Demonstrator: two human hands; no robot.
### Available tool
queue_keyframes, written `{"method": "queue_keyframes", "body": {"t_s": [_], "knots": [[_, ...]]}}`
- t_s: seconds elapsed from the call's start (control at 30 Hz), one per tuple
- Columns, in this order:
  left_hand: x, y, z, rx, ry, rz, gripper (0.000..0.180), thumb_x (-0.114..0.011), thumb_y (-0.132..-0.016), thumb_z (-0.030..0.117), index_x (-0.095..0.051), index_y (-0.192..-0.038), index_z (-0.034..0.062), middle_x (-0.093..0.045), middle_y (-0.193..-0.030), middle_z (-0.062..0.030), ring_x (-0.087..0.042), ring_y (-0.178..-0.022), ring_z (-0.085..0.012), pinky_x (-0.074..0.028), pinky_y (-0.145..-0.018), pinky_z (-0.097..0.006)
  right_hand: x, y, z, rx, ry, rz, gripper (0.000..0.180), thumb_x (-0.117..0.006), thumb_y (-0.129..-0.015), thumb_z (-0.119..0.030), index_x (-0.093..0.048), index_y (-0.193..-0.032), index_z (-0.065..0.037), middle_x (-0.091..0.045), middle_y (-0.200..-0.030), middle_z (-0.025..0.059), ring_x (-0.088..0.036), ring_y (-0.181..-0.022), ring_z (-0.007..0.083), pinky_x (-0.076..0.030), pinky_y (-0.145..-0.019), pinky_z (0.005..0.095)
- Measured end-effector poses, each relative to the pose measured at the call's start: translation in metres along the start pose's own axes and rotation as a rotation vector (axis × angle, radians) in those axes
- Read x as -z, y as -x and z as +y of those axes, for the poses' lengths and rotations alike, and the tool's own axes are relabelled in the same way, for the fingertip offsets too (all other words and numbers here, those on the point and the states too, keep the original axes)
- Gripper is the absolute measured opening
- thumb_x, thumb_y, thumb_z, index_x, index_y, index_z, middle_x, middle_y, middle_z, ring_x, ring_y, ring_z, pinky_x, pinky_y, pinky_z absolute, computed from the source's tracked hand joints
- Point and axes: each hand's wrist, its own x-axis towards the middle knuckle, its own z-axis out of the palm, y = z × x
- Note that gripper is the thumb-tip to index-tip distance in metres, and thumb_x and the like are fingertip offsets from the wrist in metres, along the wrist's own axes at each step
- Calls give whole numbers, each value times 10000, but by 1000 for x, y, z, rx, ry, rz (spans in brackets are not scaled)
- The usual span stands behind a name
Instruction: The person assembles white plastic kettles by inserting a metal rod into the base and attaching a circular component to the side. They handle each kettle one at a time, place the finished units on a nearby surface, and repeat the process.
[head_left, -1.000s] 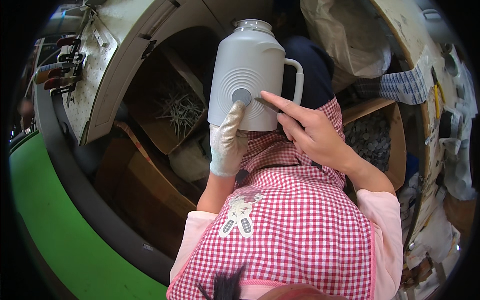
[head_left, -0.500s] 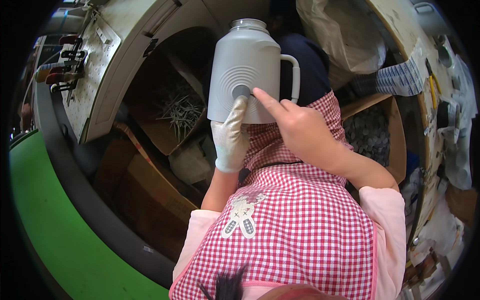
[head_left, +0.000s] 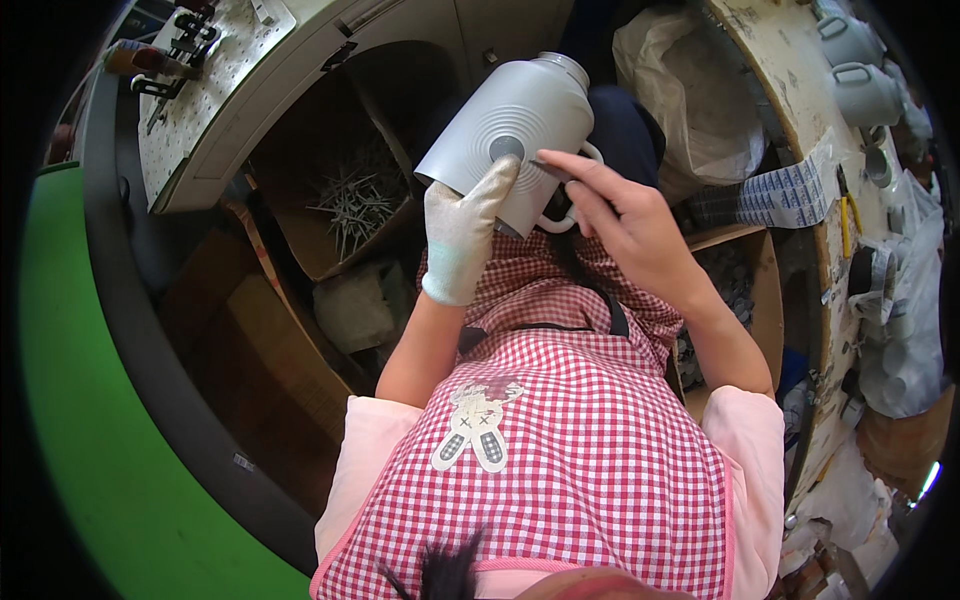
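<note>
A pale grey vacuum jug body (head_left: 530,108) with a side handle lies tilted over my lap, its neck toward the upper right. Concentric rings ring a round darker grey disc (head_left: 506,148) on its side. My left hand (head_left: 462,225), in a white glove, is closed on the jug's lower rim, thumb on the outside by the disc and fingers hidden inside. Bare, my right hand (head_left: 632,215) is beside the disc with the index finger stretched forward. A small, thin dark tool (head_left: 553,170) sits between its finger and thumb; its exact kind is unclear.
Left of my lap, a cardboard box (head_left: 300,235) holds thin grey strips. Another box (head_left: 765,290) of small grey discs stands at right, below a plastic bag (head_left: 670,100). More grey jugs (head_left: 865,95) stand on the right-hand bench (head_left: 785,60). A green surface (head_left: 60,350) lies far left.
The jug has gone from upright to tilted, its neck swinging right. My left hand has turned with it. My right hand's fingertip has drawn slightly away from the disc.
</note>
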Motion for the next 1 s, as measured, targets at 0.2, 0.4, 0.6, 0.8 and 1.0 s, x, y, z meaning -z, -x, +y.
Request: {"method": "queue_keyframes", "body": {"t_s": [0.2,0.4,0.6,0.8,1.0], "knots": [[13,16,7,156,63,-91,332,-573,-1014,143,-595,-1267,-71,-711,-1059,-132,-732,-826,-183,-628,-654,-312,-12,-4,10,171,266,-5,362,-580,-1030,-104,-620,-1389,-108,-731,-1134,204,-734,-979,352,-593,-830,394],[8,13,0,144,82,-58,332,-590,-1008,160,-603,-1262,-53,-716,-1025,-122,-726,-807,-184,-613,-667,-299,-15,-5,9,226,460,40,469,-614,-964,-44,-596,-1426,-118,-728,-1014,169,-736,-838,328,-603,-727,385],[-7,20,5,93,-67,-29,369,-594,-1028,179,-594,-1311,-56,-698,-1119,-101,-679,-925,-146,-566,-802,-296,-18,4,0,171,857,38,643,-647,-843,4,-574,-1464,-148,-641,-812,109,-675,-642,256,-568,-590,342],[-25,16,-7,-18,-313,-44,339,-561,-1059,150,-600,-1289,-96,-691,-1126,-88,-633,-969,-125,-524,-861,-275,-33,3,4,111,1068,99,686,-638,-813,14,-570,-1471,-169,-637,-813,106,-657,-606,248,-539,-559,362],[-8,19,9,49,87,-81,346,-650,-1018,176,-626,-1256,-74,-700,-1138,-96,-651,-980,-133,-530,-881,-307,15,-14,26,254,231,389,408,-677,-979,-268,-635,-1340,-81,-697,-807,50,-624,-609,153,-493,-559,292]]}}
